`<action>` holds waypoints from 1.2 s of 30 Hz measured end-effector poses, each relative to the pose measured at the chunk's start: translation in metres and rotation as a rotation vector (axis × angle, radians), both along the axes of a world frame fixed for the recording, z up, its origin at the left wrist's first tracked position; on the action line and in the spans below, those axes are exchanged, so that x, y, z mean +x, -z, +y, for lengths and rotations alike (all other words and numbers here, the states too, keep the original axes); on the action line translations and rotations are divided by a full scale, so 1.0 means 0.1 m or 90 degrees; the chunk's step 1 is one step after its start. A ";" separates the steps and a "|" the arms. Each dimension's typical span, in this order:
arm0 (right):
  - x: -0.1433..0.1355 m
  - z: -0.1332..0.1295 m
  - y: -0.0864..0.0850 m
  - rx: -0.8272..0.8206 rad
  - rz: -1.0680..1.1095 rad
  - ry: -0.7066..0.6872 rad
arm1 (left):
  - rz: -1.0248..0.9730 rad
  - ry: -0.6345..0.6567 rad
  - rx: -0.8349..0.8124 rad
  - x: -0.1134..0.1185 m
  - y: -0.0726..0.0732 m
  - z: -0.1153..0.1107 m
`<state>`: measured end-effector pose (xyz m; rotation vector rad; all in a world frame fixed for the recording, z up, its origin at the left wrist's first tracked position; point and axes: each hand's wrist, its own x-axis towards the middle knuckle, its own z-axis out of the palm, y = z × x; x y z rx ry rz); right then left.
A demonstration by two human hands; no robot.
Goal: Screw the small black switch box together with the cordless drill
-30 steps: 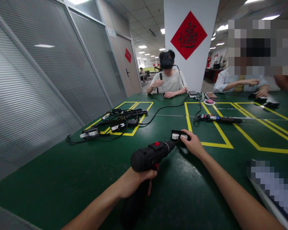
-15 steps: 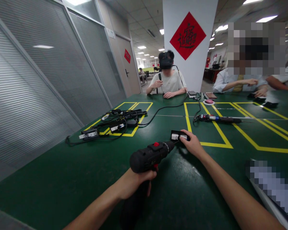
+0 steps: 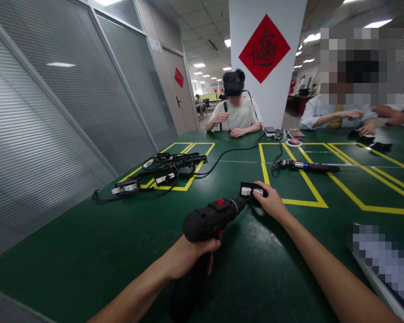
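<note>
My left hand [image 3: 197, 251] is wrapped round the grip of a black cordless drill [image 3: 212, 220] with red buttons. The drill points away and to the right, and its bit reaches a small black-and-white block-like part [image 3: 247, 190]. My right hand [image 3: 271, 199] pinches that part from its right side, down at the green table [image 3: 128, 255]. Whether the bit actually sits in the part is too small to tell, and my fingers cover its right end.
Black cables with white-labelled adapters [image 3: 164, 177] lie tangled at the left. An electric screwdriver [image 3: 306, 166] rests beyond my right hand. A pixelated tablet-like object [image 3: 384, 264] lies near right. Across the table sits a person [image 3: 237, 112] in a headset; another person [image 3: 340, 116] works at far right.
Both hands, the drill and the part keep practically the same position. The whole view shifts very slightly.
</note>
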<state>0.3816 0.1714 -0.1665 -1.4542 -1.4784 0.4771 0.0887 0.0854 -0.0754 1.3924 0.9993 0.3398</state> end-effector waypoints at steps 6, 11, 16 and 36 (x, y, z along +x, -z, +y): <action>0.00 0.01 0.00 0.000 0.007 0.005 | -0.009 0.002 -0.008 -0.01 0.03 0.01; -0.01 0.00 0.00 -0.001 0.008 -0.004 | -0.004 -0.006 -0.003 -0.03 0.05 0.01; -0.01 0.00 0.01 0.002 0.014 0.000 | -0.009 0.000 -0.002 -0.02 0.03 0.00; 0.00 0.02 0.03 0.005 0.006 0.003 | 0.004 -0.011 0.005 0.01 0.01 -0.01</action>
